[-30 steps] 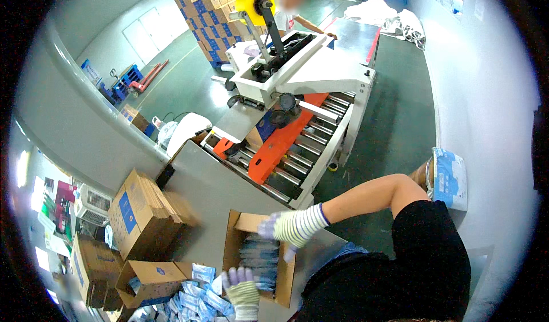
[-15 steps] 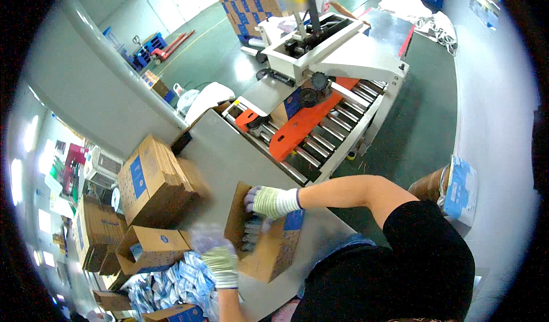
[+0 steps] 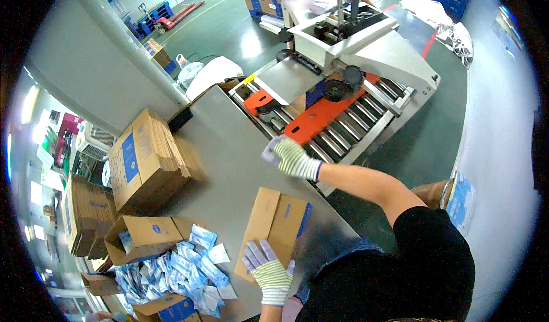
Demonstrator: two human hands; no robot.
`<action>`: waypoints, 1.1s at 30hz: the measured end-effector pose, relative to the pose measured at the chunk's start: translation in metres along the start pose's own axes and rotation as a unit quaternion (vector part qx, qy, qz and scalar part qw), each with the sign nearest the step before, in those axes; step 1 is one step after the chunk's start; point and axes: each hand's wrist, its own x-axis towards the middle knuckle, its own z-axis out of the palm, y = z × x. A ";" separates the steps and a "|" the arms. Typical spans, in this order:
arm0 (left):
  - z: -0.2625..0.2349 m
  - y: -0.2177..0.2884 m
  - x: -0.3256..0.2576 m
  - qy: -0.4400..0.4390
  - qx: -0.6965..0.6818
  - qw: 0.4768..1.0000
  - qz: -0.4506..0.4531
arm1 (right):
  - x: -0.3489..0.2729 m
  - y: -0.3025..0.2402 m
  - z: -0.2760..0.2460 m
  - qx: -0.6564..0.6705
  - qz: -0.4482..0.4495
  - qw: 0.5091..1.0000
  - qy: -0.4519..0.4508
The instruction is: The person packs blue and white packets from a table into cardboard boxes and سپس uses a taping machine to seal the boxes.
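A brown cardboard box [image 3: 275, 216] with a blue printed patch lies in front of me on the grey metal table [image 3: 220, 145]. Its top flaps are folded down, and its contents are hidden. My left hand [image 3: 267, 269], in a white-and-green striped glove with grey fingers, rests on the box's near end, fingers spread and holding nothing. My right hand [image 3: 290, 157], gloved alike, is raised beyond the box near the roller conveyor. Its fingers are loosely bent, with nothing visible in them.
Left of the box lie a heap of blue-and-white packets [image 3: 180, 270] and an open carton [image 3: 146, 236]. Folded cartons [image 3: 148, 162] stand behind them. Beyond the table is a box-sealing machine [image 3: 337, 42] with an orange guide [image 3: 320, 119] and rollers; a box sits inside it.
The box was open with grey packets showing inside; its flaps now cover them. My right hand has left the box toward the conveyor, and my left hand has moved onto the flaps.
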 end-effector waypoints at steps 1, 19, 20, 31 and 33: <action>-0.001 -0.003 0.004 -0.013 0.001 1.000 0.004 | 0.018 0.033 0.011 -0.040 -0.019 0.998 -0.049; 0.039 -0.066 0.029 0.058 0.062 0.991 0.100 | 0.096 0.325 0.094 -0.323 0.264 0.892 -0.177; 0.038 -0.066 0.030 0.074 0.063 0.990 0.101 | 0.097 0.322 0.096 -0.315 0.283 0.890 -0.167; 0.011 -0.047 0.047 -0.022 -0.033 0.996 0.077 | 0.031 0.028 0.037 0.042 -0.038 0.995 -0.082; 0.014 -0.052 0.040 -0.019 0.012 0.997 0.079 | 0.017 -0.025 -0.008 0.116 -0.087 0.986 -0.077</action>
